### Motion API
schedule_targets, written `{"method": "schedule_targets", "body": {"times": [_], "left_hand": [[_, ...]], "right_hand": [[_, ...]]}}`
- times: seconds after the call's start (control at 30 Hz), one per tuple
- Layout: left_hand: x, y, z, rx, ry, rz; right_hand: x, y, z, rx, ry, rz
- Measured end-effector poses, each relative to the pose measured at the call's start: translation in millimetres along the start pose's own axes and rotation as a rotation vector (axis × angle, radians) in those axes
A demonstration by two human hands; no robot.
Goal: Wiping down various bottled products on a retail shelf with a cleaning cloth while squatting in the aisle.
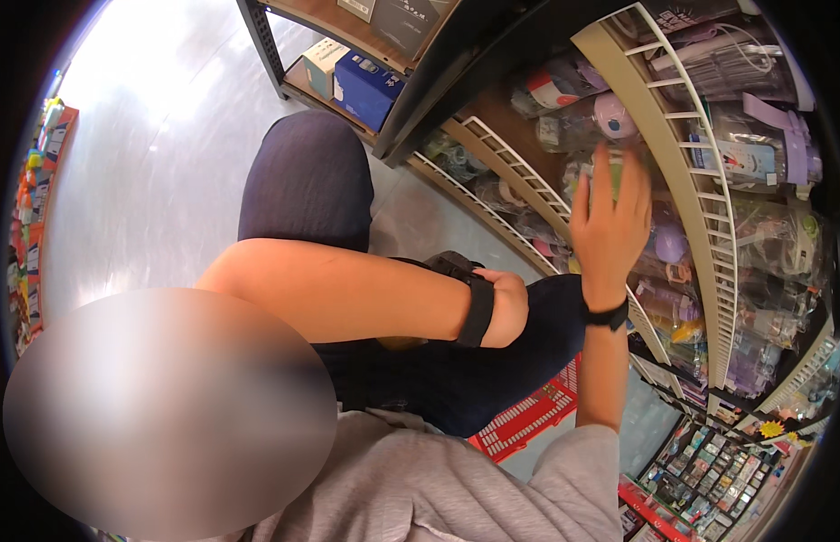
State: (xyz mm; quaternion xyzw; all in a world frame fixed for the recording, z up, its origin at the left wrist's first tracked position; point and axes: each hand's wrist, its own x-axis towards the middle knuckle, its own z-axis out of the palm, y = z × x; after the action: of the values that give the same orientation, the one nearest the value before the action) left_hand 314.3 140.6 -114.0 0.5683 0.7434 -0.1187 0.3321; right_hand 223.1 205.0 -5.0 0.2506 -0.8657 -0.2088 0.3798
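Note:
My right hand (pixel 612 230) reaches into a shelf of plastic-wrapped drinking bottles at the right, its fingers stretched out and slightly apart. A clear bottle with a green part (pixel 584 166) lies just beyond the fingertips, partly covered by them; I cannot tell whether they touch it. Beside it is a clear bottle with a round lilac lid (pixel 614 116). My left forearm crosses my lap, and my left hand (pixel 510 309) rests by my right thigh, curled inward with most fingers hidden. A black strap (pixel 477 312) circles that wrist.
White wire rails (pixel 700 144) edge the shelves, with more wrapped bottles (pixel 763 230) on the upper one. A red plastic basket (pixel 528 411) stands on the floor beside my leg. Blue and white boxes (pixel 366 88) sit on a low shelf ahead. Goods racks (pixel 56 181) stand far left.

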Motion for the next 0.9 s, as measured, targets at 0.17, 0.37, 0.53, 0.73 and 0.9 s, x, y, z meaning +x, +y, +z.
{"method": "schedule_targets", "body": {"times": [0.17,0.37,0.53,0.73,0.9], "left_hand": [[-45.5,-7.7,-7.0,0.063,0.257,0.073],[-71.4,-33.8,4.1,0.015,0.489,0.151],[-68.8,-43.6,-22.8,0.017,0.36,0.178],[-48.7,-31.8,-56.0,-0.021,0.134,0.103],[-44.4,-42.9,-78.4,-0.049,0.114,0.0]], "right_hand": [[-62.2,17.2,-57.8,0.305,-0.119,0.063],[-53.2,42.2,-193.6,0.482,-0.358,0.457],[-103.2,69.6,-220.7,0.566,-0.336,0.732],[-168.6,95.3,-224.1,0.723,-0.468,0.908],[-200.9,121.2,-224.3,0.914,-0.547,0.897]]}}
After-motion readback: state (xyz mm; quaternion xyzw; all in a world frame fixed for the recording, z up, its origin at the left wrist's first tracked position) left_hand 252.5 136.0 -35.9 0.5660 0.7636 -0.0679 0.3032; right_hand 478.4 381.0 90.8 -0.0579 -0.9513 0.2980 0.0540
